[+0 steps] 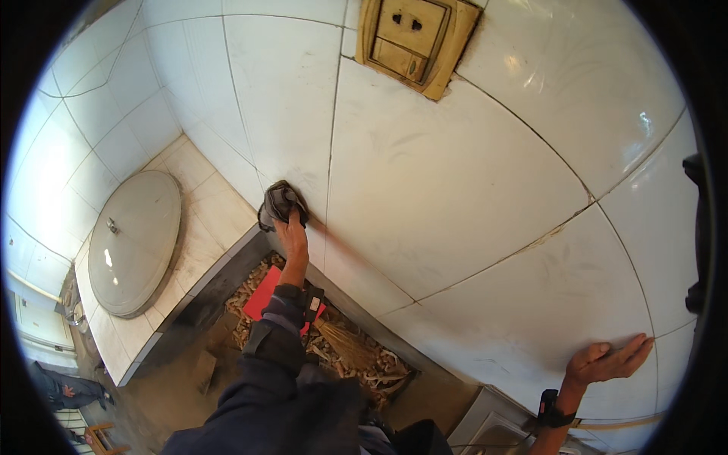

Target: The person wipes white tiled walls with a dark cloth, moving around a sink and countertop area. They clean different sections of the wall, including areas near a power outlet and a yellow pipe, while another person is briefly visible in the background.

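My left hand point(292, 243) grips a bunched dark grey cloth point(282, 203). The cloth is against the white tiled wall point(432, 187), close to where the wall meets the corner of a tiled stove counter point(207, 227). At the lower right, my right hand point(611, 361) holds nothing. It is at the wall with fingers extended and thumb apart; whether its whole palm touches the tile cannot be seen. Black bands circle both wrists. Faint smudges mark the tiles, and a brownish streak runs along a joint right of the cloth.
A large round lid point(136, 244) with a knob covers the counter top. Below my left arm lie corncobs point(392, 369), a red sheet point(263, 293) and a straw broom point(347, 344). A yellowed wall socket point(418, 42) is overhead. A metal sink point(500, 435) stands lower right. Another person's legs point(71, 387) show far left.
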{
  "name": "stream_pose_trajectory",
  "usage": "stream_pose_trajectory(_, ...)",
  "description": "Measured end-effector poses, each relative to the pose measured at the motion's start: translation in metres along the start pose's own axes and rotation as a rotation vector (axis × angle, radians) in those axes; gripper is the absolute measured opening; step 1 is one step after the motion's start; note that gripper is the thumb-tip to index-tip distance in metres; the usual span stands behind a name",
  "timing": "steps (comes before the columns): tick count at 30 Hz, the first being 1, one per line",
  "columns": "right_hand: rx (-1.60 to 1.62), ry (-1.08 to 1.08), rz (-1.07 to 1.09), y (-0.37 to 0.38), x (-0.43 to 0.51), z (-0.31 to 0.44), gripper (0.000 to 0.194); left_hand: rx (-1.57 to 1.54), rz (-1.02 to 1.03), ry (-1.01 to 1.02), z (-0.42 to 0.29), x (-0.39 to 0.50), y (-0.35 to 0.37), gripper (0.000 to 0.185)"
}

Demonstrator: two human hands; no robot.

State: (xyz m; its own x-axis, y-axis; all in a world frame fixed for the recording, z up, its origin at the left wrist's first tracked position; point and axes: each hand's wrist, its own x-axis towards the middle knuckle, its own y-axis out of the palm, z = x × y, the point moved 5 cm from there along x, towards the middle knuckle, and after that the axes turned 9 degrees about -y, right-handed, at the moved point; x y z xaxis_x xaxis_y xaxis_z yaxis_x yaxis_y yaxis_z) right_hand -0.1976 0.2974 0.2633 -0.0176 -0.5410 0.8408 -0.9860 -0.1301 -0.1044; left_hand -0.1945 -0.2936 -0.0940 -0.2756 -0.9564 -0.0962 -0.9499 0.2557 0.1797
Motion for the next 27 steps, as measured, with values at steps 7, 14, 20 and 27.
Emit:
stream_pose_trajectory(7,0.055,0.005,-0.015,0.000,0.001,0.000,0.063,-0.073,0.022,0.116,-0.050,-0.147,0.038,0.053)
stream_pose_trajectory(14,0.108,0.001,-0.057,-0.004,0.004,-0.002,0.060,-0.869,0.452,-0.258,-0.060,-0.366,0.106,0.070)
stream_pose_trajectory(20,0.209,0.000,-0.110,-0.007,0.003,-0.006,0.057,0.144,0.443,0.407,-0.082,-0.446,0.089,0.097)
stream_pose_trajectory(27,0.291,0.033,-0.077,-0.012,0.000,-0.012,0.060,0.076,0.340,0.374,-0.080,-0.420,0.089,0.091)
